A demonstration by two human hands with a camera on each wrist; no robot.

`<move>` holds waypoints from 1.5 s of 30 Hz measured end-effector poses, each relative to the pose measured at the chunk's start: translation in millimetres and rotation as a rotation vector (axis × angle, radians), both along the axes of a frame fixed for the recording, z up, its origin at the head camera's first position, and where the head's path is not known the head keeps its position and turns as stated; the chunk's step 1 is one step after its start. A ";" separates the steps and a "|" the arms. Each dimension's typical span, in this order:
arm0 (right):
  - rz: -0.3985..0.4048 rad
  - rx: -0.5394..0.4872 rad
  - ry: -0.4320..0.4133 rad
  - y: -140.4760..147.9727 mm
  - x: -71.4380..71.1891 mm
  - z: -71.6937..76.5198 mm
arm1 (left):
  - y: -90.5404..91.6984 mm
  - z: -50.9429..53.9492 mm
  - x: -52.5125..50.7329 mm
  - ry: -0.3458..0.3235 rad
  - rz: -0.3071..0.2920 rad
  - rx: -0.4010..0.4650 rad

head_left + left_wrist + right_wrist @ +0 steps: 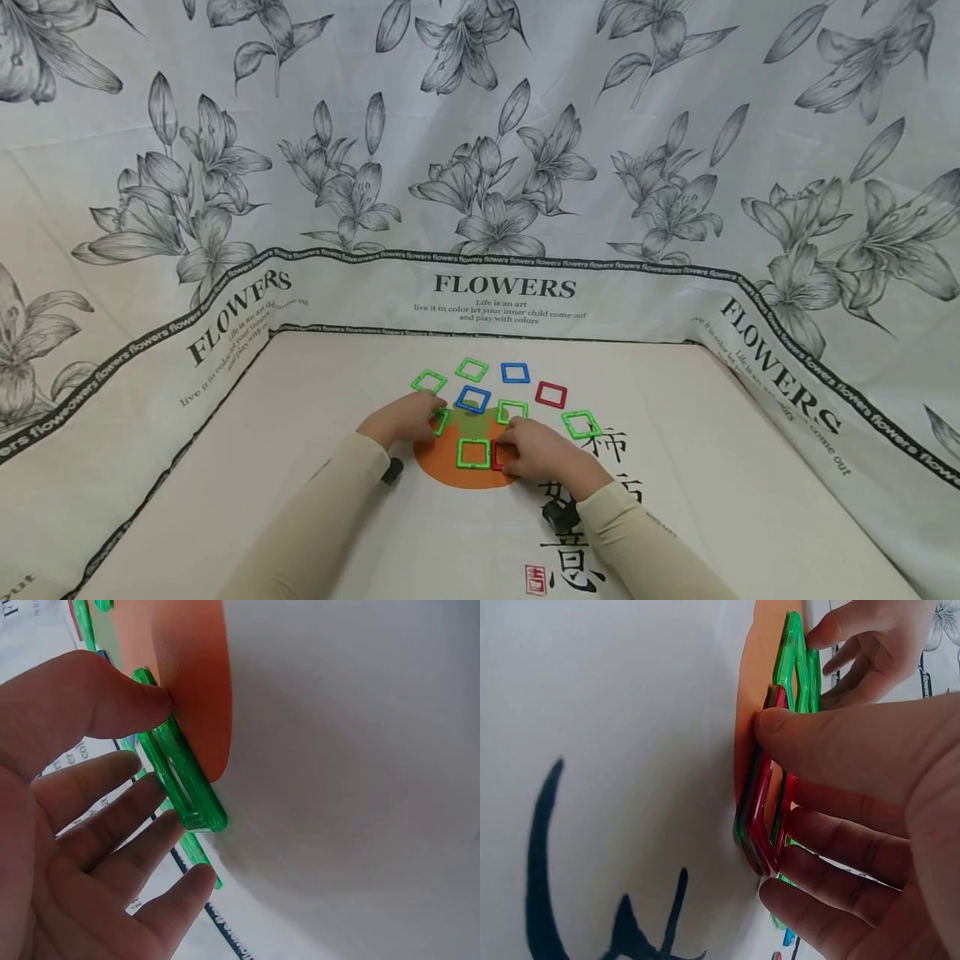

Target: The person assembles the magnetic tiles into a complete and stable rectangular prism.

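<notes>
My left hand (pixel 405 419) (pixel 97 817) holds a green square frame (pixel 441 422) (pixel 180 772) at its edge, thumb on the near side and fingertips along the far side. With thumb and fingers, my right hand (pixel 538 452) (pixel 847 787) grips a red square frame (pixel 497 455) (pixel 761 817), partly hidden by the fingers in the head view. Directly left of the red frame, a green square frame (pixel 474 454) lies on the orange print (pixel 442 471); whether they touch cannot be told. A dark green edge shows beside the red frame in the right wrist view.
Beyond the hands lie a blue frame (pixel 473 399), a green one (pixel 512 411), another blue one (pixel 515 372), a red one (pixel 551 394) and several more green ones, such as one at the right (pixel 581 424). Flower-printed cloth (pixel 502 296) stands behind the table.
</notes>
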State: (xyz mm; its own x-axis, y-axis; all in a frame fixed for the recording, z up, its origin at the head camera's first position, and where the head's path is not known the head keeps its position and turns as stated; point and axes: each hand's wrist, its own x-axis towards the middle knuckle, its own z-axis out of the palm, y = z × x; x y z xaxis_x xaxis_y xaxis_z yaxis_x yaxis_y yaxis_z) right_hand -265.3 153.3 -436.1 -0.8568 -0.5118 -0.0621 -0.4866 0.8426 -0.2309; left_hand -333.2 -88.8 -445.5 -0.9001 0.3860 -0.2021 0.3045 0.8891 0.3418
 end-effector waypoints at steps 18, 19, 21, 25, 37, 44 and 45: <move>0.021 -0.007 0.022 0.8 -1.4 -2.5 | -0.1 2.0 -3.1 -0.001 0.041 -0.009; 0.020 -0.006 0.021 1.0 -1.4 -2.7 | 0.0 2.9 -3.1 -0.006 0.043 -0.013; 0.021 -0.008 0.020 1.4 -1.5 -3.3 | 0.2 3.9 -3.8 -0.010 0.045 -0.018; 0.013 -0.004 0.021 2.5 -2.0 -3.9 | 1.0 3.5 -6.8 -0.009 0.036 -0.039; 0.006 -0.021 0.011 2.5 -1.5 -4.7 | 6.6 2.7 -12.5 -0.031 0.062 -0.080; 0.015 -0.028 0.020 3.2 -0.5 -4.9 | 9.4 4.3 -11.9 -0.008 0.028 -0.099; 0.017 -0.025 0.025 3.4 -0.5 -5.1 | 9.7 5.0 -11.6 0.000 0.014 -0.104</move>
